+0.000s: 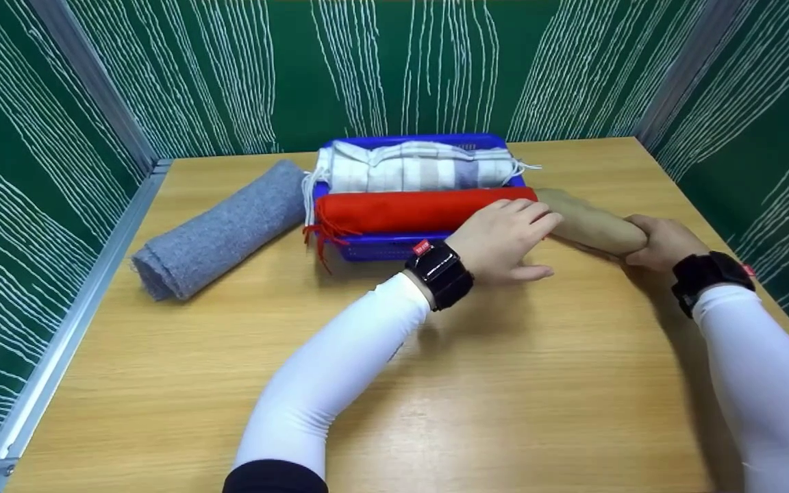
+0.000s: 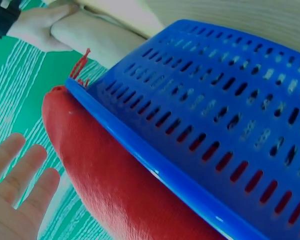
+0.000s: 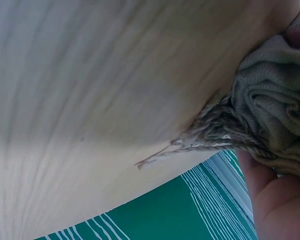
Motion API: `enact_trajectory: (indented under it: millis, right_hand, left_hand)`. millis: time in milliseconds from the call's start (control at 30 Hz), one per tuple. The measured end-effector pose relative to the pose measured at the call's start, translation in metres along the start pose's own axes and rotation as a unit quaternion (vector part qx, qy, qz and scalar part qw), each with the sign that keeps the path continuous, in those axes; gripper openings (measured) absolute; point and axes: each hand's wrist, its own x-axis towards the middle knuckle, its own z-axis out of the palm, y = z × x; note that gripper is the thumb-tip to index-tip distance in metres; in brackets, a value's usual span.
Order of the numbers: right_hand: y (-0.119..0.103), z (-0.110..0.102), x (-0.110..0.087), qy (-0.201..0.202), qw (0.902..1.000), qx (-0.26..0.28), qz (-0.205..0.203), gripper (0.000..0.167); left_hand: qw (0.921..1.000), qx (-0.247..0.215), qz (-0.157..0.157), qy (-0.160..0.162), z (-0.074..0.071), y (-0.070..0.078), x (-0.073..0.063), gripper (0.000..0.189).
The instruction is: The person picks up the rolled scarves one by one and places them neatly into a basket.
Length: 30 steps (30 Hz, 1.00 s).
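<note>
My right hand (image 1: 668, 243) grips the near end of a rolled tan scarf (image 1: 586, 222), which lies slantwise on the table right of a blue basket (image 1: 381, 249). In the right wrist view, that scarf's coiled end (image 3: 277, 102) and twisted fringe show between thumb and fingers. A rolled red scarf (image 1: 394, 211) with fringe lies along the basket's front rim. Over its right end hovers my left hand (image 1: 504, 239), fingers extended; the left wrist view shows this hand (image 2: 17, 185) apart from the red roll. Behind the red one, a rolled plaid scarf (image 1: 408, 168) rests in the basket.
A rolled grey felt-like cloth (image 1: 230, 226) lies on the wooden table (image 1: 477, 411) left of the basket, its far end close to it. Green walls (image 1: 292, 75) with white streaks enclose the table at the back and sides, framed by metal posts (image 1: 93, 82).
</note>
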Motion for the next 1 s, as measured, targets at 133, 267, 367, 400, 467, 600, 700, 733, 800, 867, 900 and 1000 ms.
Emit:
enact_trajectory:
  millis: [133, 267, 367, 400, 467, 600, 700, 733, 800, 867, 900, 1000]
  right_hand:
    - [0.002, 0.001, -0.002, -0.001, 1.0000, 0.006, -0.001, 0.067]
    - [0.002, 0.002, -0.003, -0.004, 1.0000, 0.008, -0.001, 0.067]
    - [0.002, 0.003, -0.004, -0.006, 0.9999, 0.009, -0.002, 0.067]
    - [0.002, 0.002, -0.004, -0.007, 0.9999, 0.010, -0.002, 0.067]
    - [0.002, 0.002, -0.005, -0.008, 0.9999, 0.008, -0.004, 0.067]
    - [0.001, 0.001, -0.007, -0.011, 0.9999, 0.005, -0.008, 0.068]
    - [0.001, 0.001, -0.007, -0.012, 0.9999, 0.000, -0.009, 0.068]
    - [0.001, 0.001, -0.008, -0.012, 0.9999, -0.001, -0.009, 0.068]
    - [0.001, 0.001, -0.009, -0.011, 0.9999, -0.001, -0.009, 0.069]
    - [0.001, 0.001, -0.010, -0.011, 0.9999, 0.000, -0.008, 0.070]
    - [0.001, 0.001, -0.011, -0.010, 0.9999, 0.001, -0.008, 0.070]
    - [0.001, 0.001, -0.012, -0.011, 0.9999, 0.004, -0.005, 0.071]
  left_hand:
    - [1.0000, -0.004, 0.003, -0.008, 0.003, 0.004, 0.003, 0.075]
    - [0.9997, -0.011, 0.004, -0.021, 0.006, 0.008, 0.005, 0.076]
    - [0.9995, -0.013, 0.002, -0.030, 0.009, 0.011, 0.006, 0.076]
    - [0.9994, -0.013, 0.002, -0.032, 0.009, 0.011, 0.006, 0.077]
    - [0.9993, -0.013, 0.000, -0.036, 0.010, 0.013, 0.008, 0.077]
    - [0.9990, -0.018, 0.003, -0.040, 0.011, 0.017, 0.010, 0.076]
    - [0.9989, -0.021, 0.008, -0.042, 0.013, 0.019, 0.011, 0.076]
    - [0.9988, -0.021, 0.010, -0.042, 0.014, 0.020, 0.011, 0.076]
    - [0.9988, -0.021, 0.013, -0.043, 0.016, 0.021, 0.012, 0.076]
    - [0.9987, -0.021, 0.016, -0.043, 0.018, 0.022, 0.013, 0.075]
    - [0.9987, -0.019, 0.017, -0.044, 0.019, 0.023, 0.013, 0.075]
    - [0.9986, -0.014, 0.020, -0.047, 0.021, 0.024, 0.014, 0.075]
